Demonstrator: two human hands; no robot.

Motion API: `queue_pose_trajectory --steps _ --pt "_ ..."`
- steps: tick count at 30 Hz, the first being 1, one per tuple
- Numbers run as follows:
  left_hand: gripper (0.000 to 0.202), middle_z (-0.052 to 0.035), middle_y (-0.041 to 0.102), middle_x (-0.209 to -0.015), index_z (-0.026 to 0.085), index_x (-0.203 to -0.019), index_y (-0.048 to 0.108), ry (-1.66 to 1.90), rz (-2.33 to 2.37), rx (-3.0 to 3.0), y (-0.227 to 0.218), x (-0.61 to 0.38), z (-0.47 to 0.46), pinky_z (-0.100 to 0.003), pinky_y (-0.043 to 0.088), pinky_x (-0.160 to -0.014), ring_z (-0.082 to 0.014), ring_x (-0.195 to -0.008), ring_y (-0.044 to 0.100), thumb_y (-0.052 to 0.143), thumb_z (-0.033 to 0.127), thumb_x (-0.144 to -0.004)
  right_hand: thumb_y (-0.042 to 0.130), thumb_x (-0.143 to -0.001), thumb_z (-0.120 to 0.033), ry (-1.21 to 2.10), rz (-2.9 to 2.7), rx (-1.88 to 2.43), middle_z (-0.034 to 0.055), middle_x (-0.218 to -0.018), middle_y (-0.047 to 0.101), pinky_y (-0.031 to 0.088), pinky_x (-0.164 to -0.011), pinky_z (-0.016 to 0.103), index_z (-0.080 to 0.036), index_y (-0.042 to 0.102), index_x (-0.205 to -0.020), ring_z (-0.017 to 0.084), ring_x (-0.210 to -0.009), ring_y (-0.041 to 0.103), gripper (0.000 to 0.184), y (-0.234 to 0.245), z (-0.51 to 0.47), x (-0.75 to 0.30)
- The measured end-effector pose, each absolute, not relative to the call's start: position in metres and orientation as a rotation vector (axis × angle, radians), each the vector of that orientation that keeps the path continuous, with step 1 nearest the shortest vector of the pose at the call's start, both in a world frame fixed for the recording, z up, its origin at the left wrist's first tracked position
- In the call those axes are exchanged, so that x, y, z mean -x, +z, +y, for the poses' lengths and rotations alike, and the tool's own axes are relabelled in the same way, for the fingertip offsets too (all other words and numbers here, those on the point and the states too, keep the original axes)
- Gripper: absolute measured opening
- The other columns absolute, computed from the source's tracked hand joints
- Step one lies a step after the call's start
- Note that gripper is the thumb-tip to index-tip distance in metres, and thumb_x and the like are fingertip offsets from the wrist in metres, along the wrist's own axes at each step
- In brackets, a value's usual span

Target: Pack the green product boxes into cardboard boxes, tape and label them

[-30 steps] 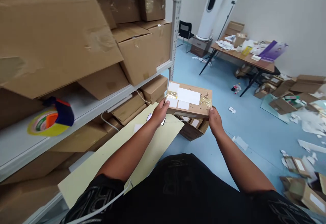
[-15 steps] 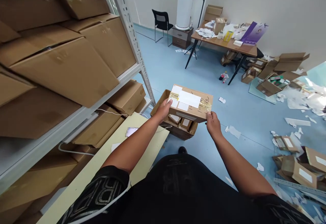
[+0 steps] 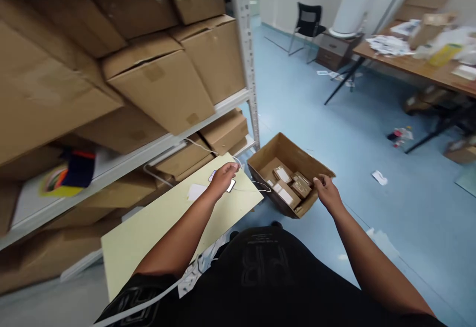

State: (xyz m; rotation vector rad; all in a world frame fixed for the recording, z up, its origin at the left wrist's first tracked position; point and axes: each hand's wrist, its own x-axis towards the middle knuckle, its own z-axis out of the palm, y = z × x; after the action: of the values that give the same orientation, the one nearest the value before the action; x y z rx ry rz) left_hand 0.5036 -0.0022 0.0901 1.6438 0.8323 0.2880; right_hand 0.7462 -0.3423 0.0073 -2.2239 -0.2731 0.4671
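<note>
My left hand (image 3: 224, 176) hovers with loosely curled fingers and holds nothing. It is just above a small white device (image 3: 231, 185) lying at the far corner of a pale yellow tabletop (image 3: 159, 223). My right hand (image 3: 327, 191) is also empty, with its fingers apart, at the near right edge of an open cardboard carton (image 3: 297, 149) on the blue floor. Several small labelled boxes (image 3: 286, 188) lie inside the carton. A thin white cable (image 3: 256, 186) runs from the tabletop toward the carton.
A metal shelf rack (image 3: 243, 44) packed with large cardboard boxes (image 3: 163, 84) fills the left. A tape roll (image 3: 59, 178) lies on a shelf. Far right stands a wooden table (image 3: 409, 65) with clutter, and behind it a black chair (image 3: 308, 22). Paper scraps (image 3: 380, 177) dot the floor.
Both hands held a taped, labelled box above the carton; now they are apart and empty, and that box is no longer in my hands. The view has swung left and down.
</note>
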Motion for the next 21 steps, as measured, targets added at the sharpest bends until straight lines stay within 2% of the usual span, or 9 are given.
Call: queue_pose_trajectory --steps 4,9,15,21 --pt "0.057 -0.0132 0.074 -0.116 0.018 -0.103 0.071 0.453 1.019 -1.542 0.105 -0.435 -0.011 -0.042 0.055 -0.094 -0.0283 -0.11 0.069 0.058 0.071 -0.087 0.056 -0.087 -0.061 0.503 -0.531 2.207 0.0151 -0.121 0.073 0.049 -0.098 0.047 -0.019 0.068 -0.128 0.033 -0.11 0.067 0.059 0.01 -0.284 -0.754" --pt "0.057 -0.0134 0.074 -0.118 0.018 -0.105 0.071 0.616 1.125 -1.438 0.111 -0.361 -0.02 -0.043 0.055 -0.096 -0.0278 -0.11 0.069 0.056 0.071 -0.088 0.053 -0.089 -0.062 0.529 -0.738 2.069 0.0144 -0.117 0.075 0.05 -0.097 0.047 -0.019 0.07 -0.122 0.033 -0.108 0.067 0.057 0.038 -0.218 -0.724" --pt "0.054 -0.0128 0.074 -0.118 0.019 -0.104 0.071 0.719 1.181 -1.341 0.101 -0.272 -0.022 -0.042 0.054 -0.096 -0.0274 -0.11 0.068 0.057 0.069 -0.089 0.055 -0.088 -0.066 0.577 -0.836 1.942 0.0126 -0.105 0.077 0.052 -0.091 0.042 -0.019 0.07 -0.118 0.031 -0.101 0.069 0.058 0.056 -0.157 -0.65" --pt "0.05 -0.0115 0.075 -0.113 0.02 -0.1 0.071 0.772 1.257 -1.244 0.086 -0.203 -0.024 -0.045 0.054 -0.095 -0.0278 -0.106 0.069 0.059 0.067 -0.087 0.054 -0.087 -0.072 0.685 -0.904 1.889 0.0109 -0.105 0.076 0.055 -0.087 0.042 -0.02 0.069 -0.112 0.03 -0.098 0.071 0.06 0.051 -0.119 -0.584"
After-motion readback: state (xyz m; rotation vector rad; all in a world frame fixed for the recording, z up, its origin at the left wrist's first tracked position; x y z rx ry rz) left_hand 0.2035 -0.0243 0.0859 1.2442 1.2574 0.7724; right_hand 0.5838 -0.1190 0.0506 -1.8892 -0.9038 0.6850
